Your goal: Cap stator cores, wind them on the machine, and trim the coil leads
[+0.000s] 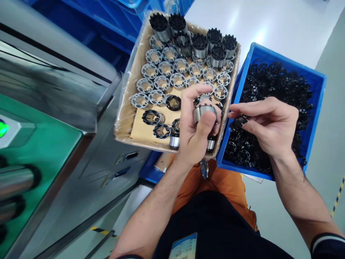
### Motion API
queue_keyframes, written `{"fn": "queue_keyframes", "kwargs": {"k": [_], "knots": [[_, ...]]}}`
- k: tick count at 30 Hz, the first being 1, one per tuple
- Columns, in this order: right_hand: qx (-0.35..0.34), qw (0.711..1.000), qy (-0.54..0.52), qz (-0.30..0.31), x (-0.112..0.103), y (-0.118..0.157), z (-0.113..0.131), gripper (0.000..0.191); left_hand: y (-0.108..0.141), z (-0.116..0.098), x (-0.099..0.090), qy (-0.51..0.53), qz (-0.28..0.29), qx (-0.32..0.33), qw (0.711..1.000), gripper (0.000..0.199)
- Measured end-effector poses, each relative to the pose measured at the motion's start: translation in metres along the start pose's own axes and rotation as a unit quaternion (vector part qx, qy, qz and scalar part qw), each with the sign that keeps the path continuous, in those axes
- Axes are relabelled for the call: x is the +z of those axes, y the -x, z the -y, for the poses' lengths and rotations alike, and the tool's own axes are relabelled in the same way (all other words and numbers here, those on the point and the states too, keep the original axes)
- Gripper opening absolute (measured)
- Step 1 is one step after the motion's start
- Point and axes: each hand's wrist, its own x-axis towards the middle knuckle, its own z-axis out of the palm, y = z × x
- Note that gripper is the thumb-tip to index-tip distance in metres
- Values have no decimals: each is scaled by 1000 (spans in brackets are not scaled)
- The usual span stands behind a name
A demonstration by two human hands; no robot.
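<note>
My left hand (191, 138) is wrapped round a silver metal cylinder with a toothed rim, which looks like a motor stator core (201, 112); it is held over the front of a cardboard box (140, 141). To the right, my right hand (277, 124) pinches a small black plastic piece (240, 121) between thumb and fingers; its full shape is partly hidden. That hand is above a blue bin (314, 118) heaped with black toothed plastic rings (244, 155). In the box, bare silver cores (145, 85) stand in rows, and several with black ends (159, 22) sit on top at the back.
A green machine panel (51, 126) with a lit green button (3, 128) and metal housing lies on the left. Blue crates (107, 18) stand behind the box. Black-ended cores (153, 117) lie on their sides at the box's front. Plastic film lines the box edge.
</note>
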Motion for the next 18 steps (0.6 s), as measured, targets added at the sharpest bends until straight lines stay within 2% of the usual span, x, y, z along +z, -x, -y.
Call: {"fn": "queue_keyframes", "kwargs": {"k": [3,6,8,11,15,18], "knots": [[-13,999,33,8,-1,-1,0,21,1,2,-3,8,39,-29,999,39],[-11,997,81,10,-2,-2,-3,17,2,1,-5,-6,98,-43,994,34],[-8,995,95,22,-2,-2,-5,18,4,0,-5,-1,94,-46,995,34],[2,993,109,44,0,-2,-8,23,8,-2,-6,12,85,-95,992,36],[46,992,109,39,5,-1,-8,32,12,-1,-9,-5,104,-136,985,40],[44,994,100,19,9,1,-6,24,12,-2,-10,0,113,-133,985,40]]}}
